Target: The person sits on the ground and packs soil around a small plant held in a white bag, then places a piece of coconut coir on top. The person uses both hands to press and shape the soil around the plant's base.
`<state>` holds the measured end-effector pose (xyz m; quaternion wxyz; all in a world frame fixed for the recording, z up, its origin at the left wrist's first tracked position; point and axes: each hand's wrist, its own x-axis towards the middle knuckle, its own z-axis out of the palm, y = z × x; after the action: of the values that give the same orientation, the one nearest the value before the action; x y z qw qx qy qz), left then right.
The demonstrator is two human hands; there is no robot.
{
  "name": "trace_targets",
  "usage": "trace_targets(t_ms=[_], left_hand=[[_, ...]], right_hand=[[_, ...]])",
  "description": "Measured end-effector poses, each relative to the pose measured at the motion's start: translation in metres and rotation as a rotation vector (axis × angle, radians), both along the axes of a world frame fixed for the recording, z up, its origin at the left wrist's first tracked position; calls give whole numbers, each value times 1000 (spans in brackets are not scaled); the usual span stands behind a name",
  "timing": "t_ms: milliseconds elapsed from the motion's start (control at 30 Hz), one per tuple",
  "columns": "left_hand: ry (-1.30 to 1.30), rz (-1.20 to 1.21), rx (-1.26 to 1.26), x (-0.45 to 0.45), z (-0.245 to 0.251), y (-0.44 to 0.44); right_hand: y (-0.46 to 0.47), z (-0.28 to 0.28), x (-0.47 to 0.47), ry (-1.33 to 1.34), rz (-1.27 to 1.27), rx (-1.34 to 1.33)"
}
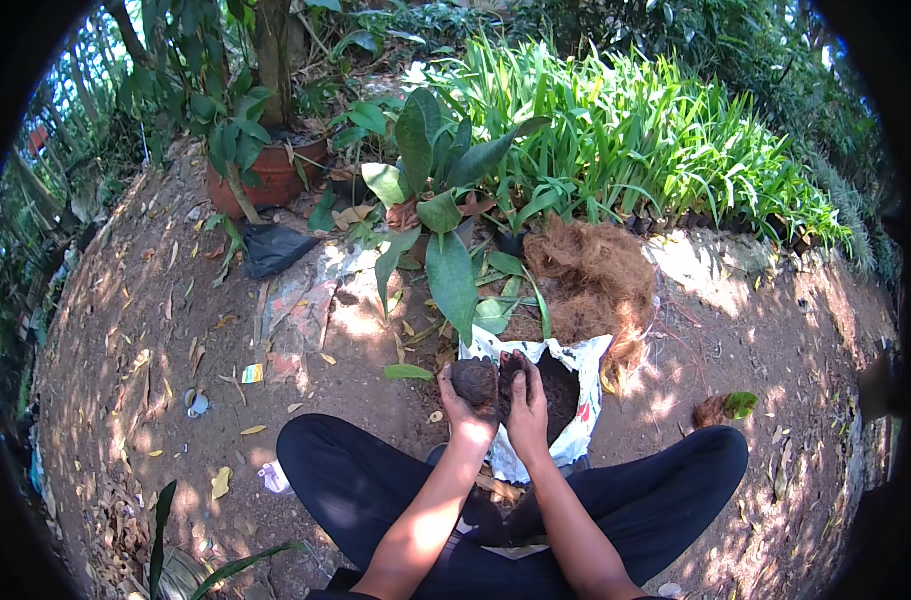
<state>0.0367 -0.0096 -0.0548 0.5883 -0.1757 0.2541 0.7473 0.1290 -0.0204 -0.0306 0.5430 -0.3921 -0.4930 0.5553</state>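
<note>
A rounded, dark brown ball of packed soil or fibre [474,381] rests in my left hand [472,421], with the thumb along its left side. Just to the right, my right hand [529,412] is cupped around some dark soil [506,386], its fingers dirty and turned toward the ball. Both hands are above the left part of an opened white plastic sack [594,364]. Dark loose soil [562,382] fills the sack, which stands between my bent legs. My right hand covers part of the sack's mouth.
Brown coir fibre [594,277] lies heaped behind the sack. Broad-leaved plants [455,277] lean toward it, beside bright green strappy seedlings [650,150]. At the left are a terracotta pot [264,180] and a black plastic bag [275,249]. A small fibre clump [710,411] lies right.
</note>
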Motion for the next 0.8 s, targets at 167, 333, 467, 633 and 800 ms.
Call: trace_targets(t_ms=[167, 333, 467, 633, 800], left_hand=[[114, -139, 72, -13, -21, 3], [206, -169, 75, -20, -32, 5], [165, -186, 132, -15, -14, 1], [-94, -84, 150, -3, 13, -4], [-50, -173, 165, 4, 15, -5]], right_hand=[[-10, -1, -9, -322, 146, 372], [-10, -3, -8, -477, 230, 503], [-9, 0, -3, -543, 242, 542], [0, 10, 0, 104, 260, 285], [15, 24, -1, -35, 4, 314]])
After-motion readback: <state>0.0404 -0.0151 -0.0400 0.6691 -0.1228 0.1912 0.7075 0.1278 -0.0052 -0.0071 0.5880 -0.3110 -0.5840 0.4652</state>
